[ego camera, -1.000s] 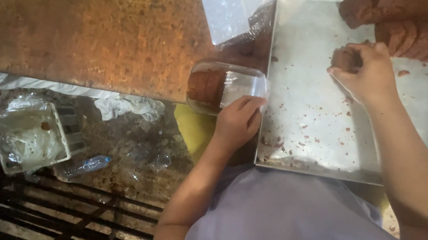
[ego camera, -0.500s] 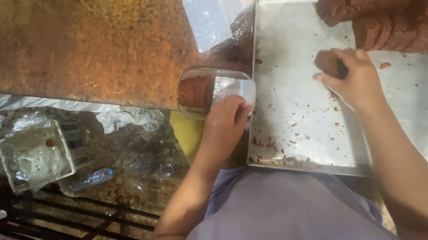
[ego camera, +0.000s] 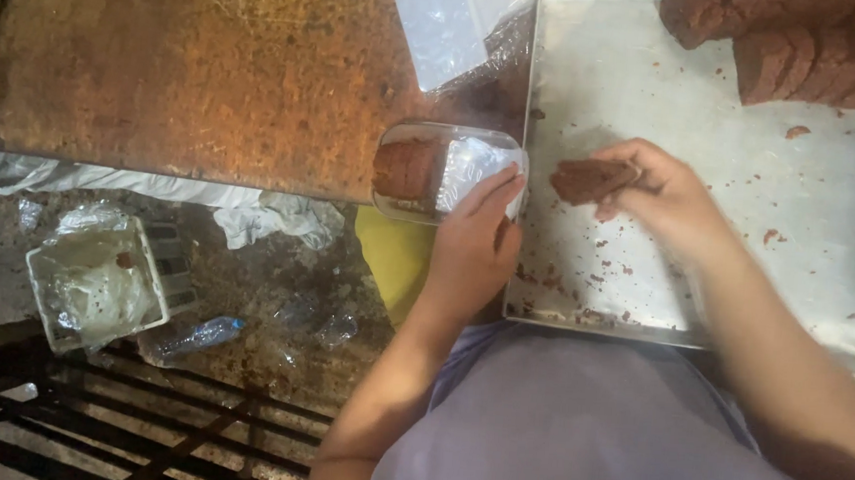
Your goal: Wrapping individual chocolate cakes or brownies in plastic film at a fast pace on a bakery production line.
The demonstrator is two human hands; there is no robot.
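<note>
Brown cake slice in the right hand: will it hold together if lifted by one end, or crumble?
Probably crumbly: the brown slice in the right hand sits over a metal tray littered with brown crumbs. It looks soft, so one-ended lifting may snap it. It seems light, held in fingertips alone.

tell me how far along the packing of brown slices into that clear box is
Partly done: the clear box already holds brown slices at its left end. In hand: the right hand carries one slice while the left hand steadies the box. Left: stacked slices on the metal tray.
</note>
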